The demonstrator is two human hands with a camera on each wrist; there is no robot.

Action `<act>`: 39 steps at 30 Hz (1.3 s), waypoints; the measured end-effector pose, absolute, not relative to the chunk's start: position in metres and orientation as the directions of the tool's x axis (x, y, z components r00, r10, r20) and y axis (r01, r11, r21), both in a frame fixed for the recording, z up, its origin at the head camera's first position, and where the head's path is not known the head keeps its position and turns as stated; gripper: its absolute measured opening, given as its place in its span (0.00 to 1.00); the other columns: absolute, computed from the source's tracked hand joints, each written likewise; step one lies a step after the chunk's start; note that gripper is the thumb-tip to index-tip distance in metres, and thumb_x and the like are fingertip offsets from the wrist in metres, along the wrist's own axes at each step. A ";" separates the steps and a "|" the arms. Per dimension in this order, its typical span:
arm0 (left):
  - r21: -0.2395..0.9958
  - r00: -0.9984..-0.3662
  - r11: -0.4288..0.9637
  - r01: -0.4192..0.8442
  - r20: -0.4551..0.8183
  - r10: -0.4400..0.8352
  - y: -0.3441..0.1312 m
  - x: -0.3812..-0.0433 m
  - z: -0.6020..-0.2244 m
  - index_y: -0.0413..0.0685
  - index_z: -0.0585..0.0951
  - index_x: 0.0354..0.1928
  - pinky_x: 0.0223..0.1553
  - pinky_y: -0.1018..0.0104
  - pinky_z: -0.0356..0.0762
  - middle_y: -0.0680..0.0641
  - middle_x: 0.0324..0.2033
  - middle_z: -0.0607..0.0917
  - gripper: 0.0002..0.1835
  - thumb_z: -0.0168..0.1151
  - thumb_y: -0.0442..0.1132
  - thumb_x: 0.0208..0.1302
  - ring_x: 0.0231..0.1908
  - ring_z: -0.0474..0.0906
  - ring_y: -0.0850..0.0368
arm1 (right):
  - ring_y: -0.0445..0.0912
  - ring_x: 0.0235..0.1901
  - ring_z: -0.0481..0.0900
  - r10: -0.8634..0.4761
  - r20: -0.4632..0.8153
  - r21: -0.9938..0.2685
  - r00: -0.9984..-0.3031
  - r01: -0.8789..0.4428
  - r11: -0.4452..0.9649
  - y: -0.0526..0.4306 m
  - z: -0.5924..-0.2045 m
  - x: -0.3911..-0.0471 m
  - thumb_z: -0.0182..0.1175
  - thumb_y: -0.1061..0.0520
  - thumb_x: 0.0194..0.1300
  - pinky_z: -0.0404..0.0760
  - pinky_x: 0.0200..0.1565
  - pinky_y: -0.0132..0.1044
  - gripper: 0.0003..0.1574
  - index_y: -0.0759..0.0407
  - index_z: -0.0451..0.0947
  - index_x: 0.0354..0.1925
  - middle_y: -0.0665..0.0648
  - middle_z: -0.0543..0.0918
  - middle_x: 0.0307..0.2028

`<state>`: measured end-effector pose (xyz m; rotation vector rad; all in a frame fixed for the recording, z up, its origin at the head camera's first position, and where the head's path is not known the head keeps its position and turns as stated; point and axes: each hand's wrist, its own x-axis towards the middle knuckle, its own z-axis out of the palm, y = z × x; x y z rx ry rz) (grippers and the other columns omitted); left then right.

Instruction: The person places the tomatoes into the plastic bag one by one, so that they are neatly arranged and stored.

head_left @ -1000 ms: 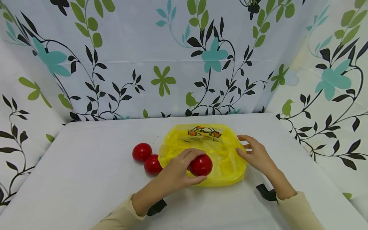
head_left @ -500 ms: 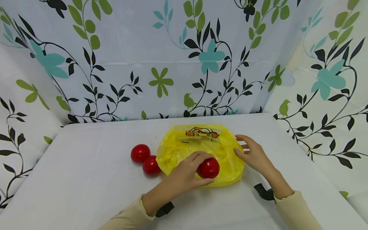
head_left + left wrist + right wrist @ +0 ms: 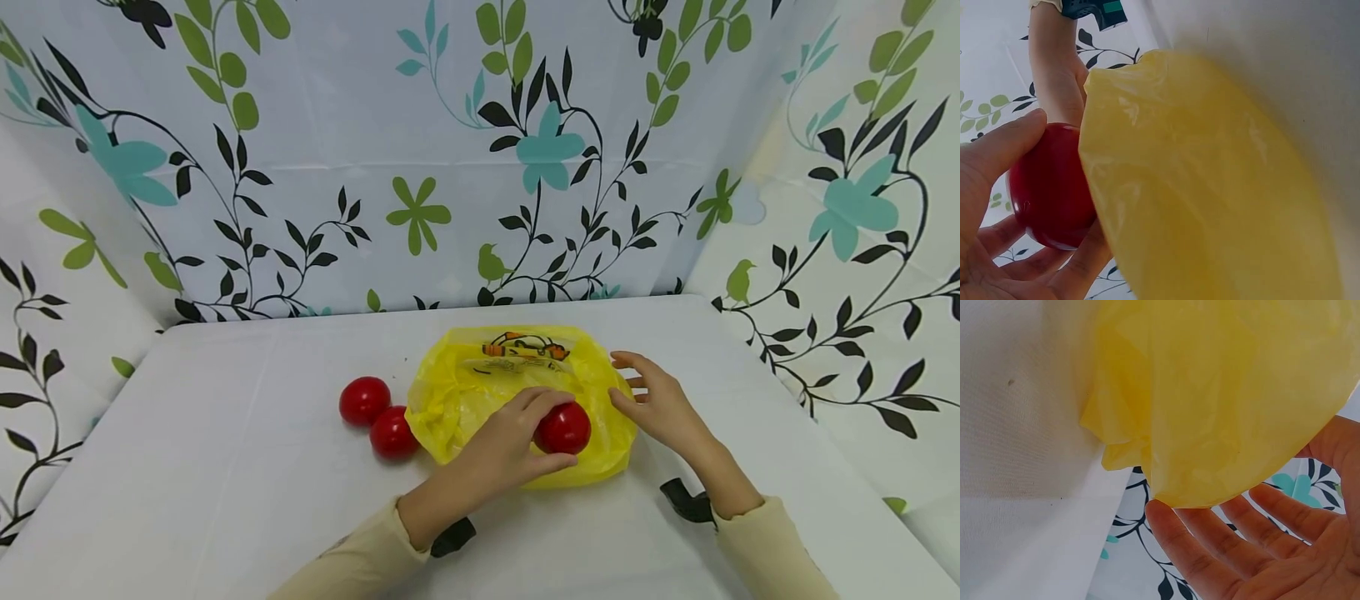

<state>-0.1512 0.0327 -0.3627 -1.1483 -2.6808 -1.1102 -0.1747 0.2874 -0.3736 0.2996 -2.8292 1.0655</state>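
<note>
My left hand [image 3: 504, 442] grips a glossy red ball [image 3: 562, 427], smooth and unmarked where it shows. Hand and ball are over the yellow plastic bag [image 3: 517, 377], in front of its opening as seen in the head view. In the left wrist view the thumb and fingers go round the ball [image 3: 1052, 187], and the bag [image 3: 1197, 175] hides part of it. At the bag's right rim is my right hand [image 3: 663, 408]. Its fingers [image 3: 1194, 553] are nearly straight, with the tips at the edge of the bag [image 3: 1210, 437].
Two more red balls, one behind [image 3: 364, 401] and one nearer [image 3: 393, 433], lie side by side left of the bag, the nearer against its rim. A white-covered table [image 3: 225, 433] is under everything. Leaf-patterned cloth [image 3: 322, 167] rises behind it and at both sides.
My left hand has carried the red ball rightward over the bag. The right hand stays at the bag's right rim. The two loose balls have not moved on the table.
</note>
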 end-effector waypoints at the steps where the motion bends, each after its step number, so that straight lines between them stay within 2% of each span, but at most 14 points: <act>1: 0.605 -0.728 0.473 0.640 0.282 0.625 0.034 -0.152 -0.363 0.53 0.70 0.64 0.50 0.69 0.80 0.48 0.61 0.74 0.34 0.72 0.49 0.57 0.56 0.76 0.54 | 0.64 0.52 0.77 -0.147 0.166 -0.641 -0.975 -0.220 0.736 0.287 -0.374 -0.175 0.60 0.60 0.67 0.81 0.50 0.57 0.34 0.64 0.62 0.68 0.70 0.73 0.60; 12: 0.597 -0.742 0.496 0.630 0.275 0.611 0.046 -0.158 -0.371 0.52 0.70 0.64 0.50 0.67 0.81 0.47 0.61 0.74 0.35 0.72 0.51 0.57 0.55 0.77 0.53 | 0.64 0.51 0.77 -0.164 0.180 -0.640 -0.970 -0.242 0.730 0.286 -0.375 -0.177 0.60 0.61 0.67 0.81 0.50 0.58 0.34 0.65 0.63 0.67 0.70 0.73 0.59; 27: 0.594 -0.789 0.578 0.559 0.166 0.592 0.066 -0.170 -0.384 0.53 0.69 0.65 0.52 0.62 0.80 0.46 0.62 0.73 0.36 0.72 0.51 0.57 0.57 0.76 0.52 | 0.64 0.52 0.76 -0.166 0.160 -0.650 -0.973 -0.230 0.724 0.286 -0.372 -0.176 0.60 0.60 0.67 0.80 0.51 0.58 0.34 0.65 0.62 0.68 0.70 0.72 0.60; 34: 0.649 -0.811 0.577 0.495 0.106 0.576 0.067 -0.176 -0.391 0.54 0.69 0.66 0.53 0.60 0.80 0.48 0.62 0.72 0.36 0.71 0.51 0.58 0.57 0.75 0.52 | 0.64 0.52 0.76 -0.175 0.160 -0.653 -0.971 -0.237 0.719 0.286 -0.374 -0.177 0.59 0.60 0.68 0.80 0.51 0.59 0.33 0.65 0.63 0.67 0.69 0.72 0.60; 39: 0.645 -0.802 0.582 0.495 0.081 0.592 0.066 -0.180 -0.396 0.54 0.69 0.66 0.54 0.60 0.79 0.47 0.62 0.71 0.35 0.71 0.50 0.58 0.58 0.74 0.52 | 0.63 0.52 0.76 -0.176 0.152 -0.654 -0.973 -0.232 0.720 0.287 -0.375 -0.176 0.59 0.60 0.68 0.79 0.52 0.59 0.33 0.65 0.63 0.67 0.70 0.72 0.60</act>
